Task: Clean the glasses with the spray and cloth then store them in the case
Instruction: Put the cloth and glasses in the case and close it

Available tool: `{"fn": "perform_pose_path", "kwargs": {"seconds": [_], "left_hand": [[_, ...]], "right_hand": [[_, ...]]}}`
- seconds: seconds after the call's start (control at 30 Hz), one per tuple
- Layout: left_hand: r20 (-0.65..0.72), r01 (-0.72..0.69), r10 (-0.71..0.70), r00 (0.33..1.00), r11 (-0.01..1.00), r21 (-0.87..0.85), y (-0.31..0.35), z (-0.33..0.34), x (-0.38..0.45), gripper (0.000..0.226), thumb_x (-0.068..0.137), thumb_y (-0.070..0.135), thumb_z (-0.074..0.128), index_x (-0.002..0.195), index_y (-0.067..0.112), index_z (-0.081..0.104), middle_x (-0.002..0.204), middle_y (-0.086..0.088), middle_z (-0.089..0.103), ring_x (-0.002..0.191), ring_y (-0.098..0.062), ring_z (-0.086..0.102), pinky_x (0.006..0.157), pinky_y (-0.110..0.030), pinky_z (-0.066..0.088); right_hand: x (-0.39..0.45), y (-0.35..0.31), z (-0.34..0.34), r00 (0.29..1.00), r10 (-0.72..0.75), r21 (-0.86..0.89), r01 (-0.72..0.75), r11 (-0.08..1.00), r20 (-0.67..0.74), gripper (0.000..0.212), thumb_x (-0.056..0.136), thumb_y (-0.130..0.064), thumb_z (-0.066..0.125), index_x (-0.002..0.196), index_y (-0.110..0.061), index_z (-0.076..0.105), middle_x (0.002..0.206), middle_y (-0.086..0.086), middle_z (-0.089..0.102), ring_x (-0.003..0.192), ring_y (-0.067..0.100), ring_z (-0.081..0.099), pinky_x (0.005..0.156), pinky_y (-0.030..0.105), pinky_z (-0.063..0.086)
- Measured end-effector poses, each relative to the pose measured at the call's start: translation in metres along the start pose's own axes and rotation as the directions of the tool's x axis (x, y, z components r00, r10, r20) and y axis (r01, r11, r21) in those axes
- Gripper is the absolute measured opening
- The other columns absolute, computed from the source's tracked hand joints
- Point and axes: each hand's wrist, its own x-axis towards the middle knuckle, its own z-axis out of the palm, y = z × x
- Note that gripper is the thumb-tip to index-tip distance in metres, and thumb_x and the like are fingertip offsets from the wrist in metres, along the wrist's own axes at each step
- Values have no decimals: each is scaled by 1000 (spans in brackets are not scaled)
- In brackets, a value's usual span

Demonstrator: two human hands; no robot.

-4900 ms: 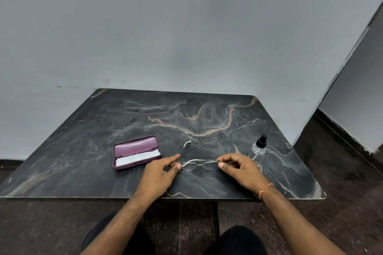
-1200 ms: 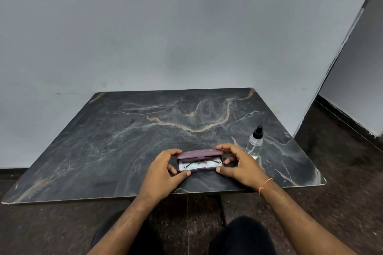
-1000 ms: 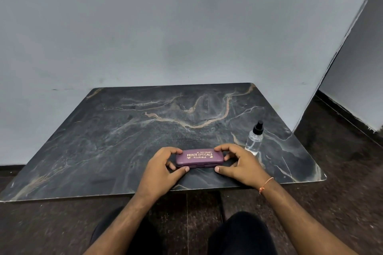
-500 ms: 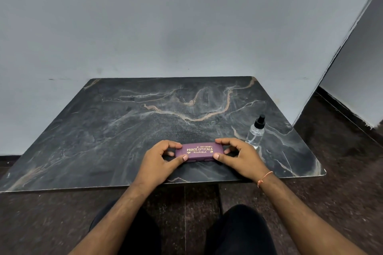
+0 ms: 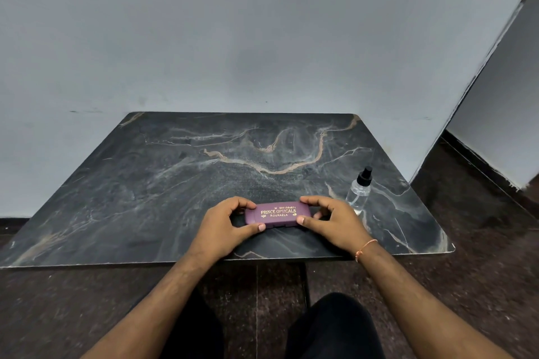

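Note:
The purple glasses case (image 5: 277, 214) lies closed on the dark marble table (image 5: 163, 183), near its front edge, gold lettering facing up. My left hand (image 5: 223, 226) grips the case's left end between thumb and fingers. My right hand (image 5: 332, 220) grips its right end the same way. The glasses and the cloth are hidden; neither shows anywhere on the table. The clear spray bottle (image 5: 359, 191) with a black nozzle stands upright just right of my right hand, not touching it.
A grey wall runs behind the table. The table's right corner (image 5: 449, 248) is close to the bottle. Dark floor (image 5: 481, 242) lies to the right and in front, with my knees below the front edge.
The glasses went from my hands into the open case, the lid came down shut, and both hands have stayed on the ends of the closed case since.

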Motion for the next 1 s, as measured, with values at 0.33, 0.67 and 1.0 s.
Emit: {"fn": "perform_pose_path", "kwargs": {"seconds": [0.33, 0.67, 1.0], "left_hand": [[-25, -50, 55, 998, 984, 169, -31, -41, 28, 49, 77, 47, 93, 120, 37, 72, 115, 30, 69, 116, -2, 62, 99, -28, 51], [5, -70, 71, 997, 983, 170, -31, -38, 30, 53, 73, 56, 93, 119, 44, 69, 114, 30, 67, 116, 5, 59, 96, -22, 49], [-5, -77, 79, 997, 982, 175, -36, -36, 31, 55, 72, 63, 90, 119, 45, 69, 117, 23, 70, 116, 2, 60, 100, -28, 53]], "right_hand": [[24, -21, 34, 977, -201, -294, 171, 940, -75, 49, 88, -59, 77, 133, -42, 71, 114, -21, 75, 108, 5, 62, 93, 36, 55], [27, -12, 30, 987, -147, -127, 138, 982, -65, 52, 77, -37, 94, 126, -41, 75, 107, -32, 69, 102, -9, 62, 89, 8, 43], [27, -14, 30, 991, -112, -123, 103, 987, -67, 51, 78, -35, 93, 125, -41, 76, 109, -24, 69, 103, -4, 65, 92, 10, 45]]}}
